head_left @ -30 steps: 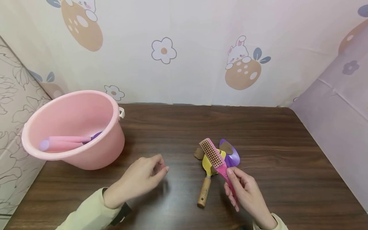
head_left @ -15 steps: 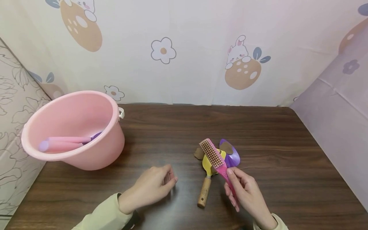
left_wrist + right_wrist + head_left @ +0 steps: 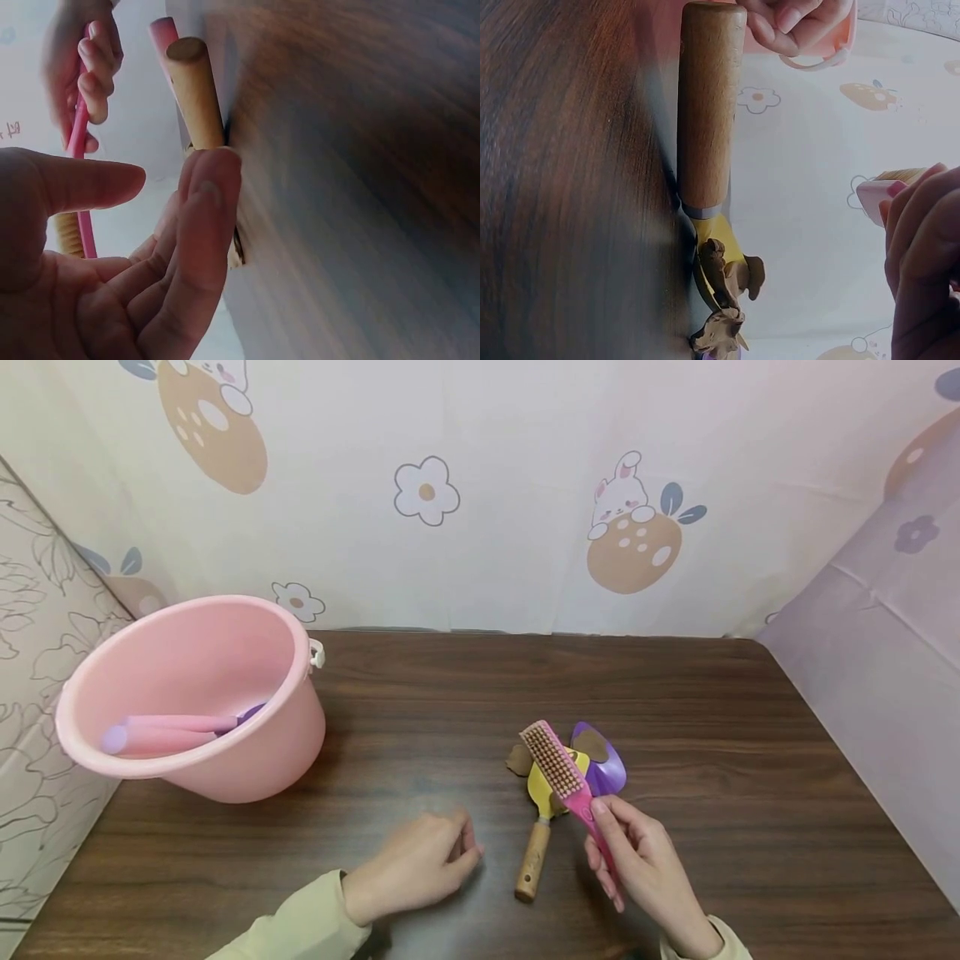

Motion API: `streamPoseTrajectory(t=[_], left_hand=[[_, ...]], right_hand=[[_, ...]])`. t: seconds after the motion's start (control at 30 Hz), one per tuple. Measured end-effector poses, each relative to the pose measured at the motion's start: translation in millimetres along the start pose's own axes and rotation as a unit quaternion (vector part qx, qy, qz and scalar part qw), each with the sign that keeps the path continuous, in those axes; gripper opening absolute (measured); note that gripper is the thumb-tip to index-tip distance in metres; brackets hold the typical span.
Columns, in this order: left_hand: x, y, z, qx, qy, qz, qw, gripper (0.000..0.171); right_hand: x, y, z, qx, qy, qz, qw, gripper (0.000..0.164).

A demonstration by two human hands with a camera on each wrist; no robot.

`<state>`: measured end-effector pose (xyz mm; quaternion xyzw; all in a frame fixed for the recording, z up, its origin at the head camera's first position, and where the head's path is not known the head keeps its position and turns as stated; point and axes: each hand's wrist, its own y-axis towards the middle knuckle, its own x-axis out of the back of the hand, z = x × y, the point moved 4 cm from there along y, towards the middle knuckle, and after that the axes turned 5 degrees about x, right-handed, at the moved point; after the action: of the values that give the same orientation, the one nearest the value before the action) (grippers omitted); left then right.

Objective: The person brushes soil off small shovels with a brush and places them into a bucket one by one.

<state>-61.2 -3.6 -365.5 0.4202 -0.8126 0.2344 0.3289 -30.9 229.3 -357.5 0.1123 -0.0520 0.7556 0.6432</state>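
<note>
My right hand [image 3: 637,864] grips the handle of a pink brush [image 3: 555,762] with tan bristles, held up over a small garden trowel. That yellow trowel [image 3: 538,793] lies on the table with its wooden handle [image 3: 709,105] toward me. Brown clay-like lumps [image 3: 724,285] stick to its blade. Beside it a purple trowel blade [image 3: 607,772] carries a brown patch; its handle is hidden in the head view. Left of the wooden handle hovers my left hand [image 3: 423,864], fingers loosely bent and holding nothing. In the left wrist view its fingertips [image 3: 214,169] appear near the wooden handle.
A pink bucket [image 3: 300,743] stands at the left, with pink-handled tools [image 3: 172,731] inside. A brown clay-like piece [image 3: 517,760] lies left of the yellow blade. Patterned cloth walls [image 3: 495,577] border the dark wooden table [image 3: 420,693] at the back and sides.
My left hand has moved right and slightly toward me, closer to the wooden handle. The right hand and brush have stayed in place.
</note>
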Motion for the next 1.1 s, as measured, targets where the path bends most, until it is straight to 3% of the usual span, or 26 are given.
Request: streamPoseTrajectory(t=[0.3, 0.77, 1.1], left_hand=[[-16.5, 3.7, -6.1, -0.001, 0.007, 0.031, 0.9995, 0.024], [-30.7, 8.9, -11.9, 0.014, 0.024, 0.059, 0.9979, 0.028], [-39.8, 21.7, -20.5, 0.029, 0.033, 0.079, 0.9959, 0.037]], right_hand=[[-0.5, 0.4, 0.4, -0.023, -0.003, -0.005, 1.0, 0.032], [-0.1, -0.6, 0.8, -0.014, -0.006, -0.006, 1.0, 0.031], [2.0, -0.5, -1.1, 0.0, -0.001, -0.005, 1.0, 0.03]])
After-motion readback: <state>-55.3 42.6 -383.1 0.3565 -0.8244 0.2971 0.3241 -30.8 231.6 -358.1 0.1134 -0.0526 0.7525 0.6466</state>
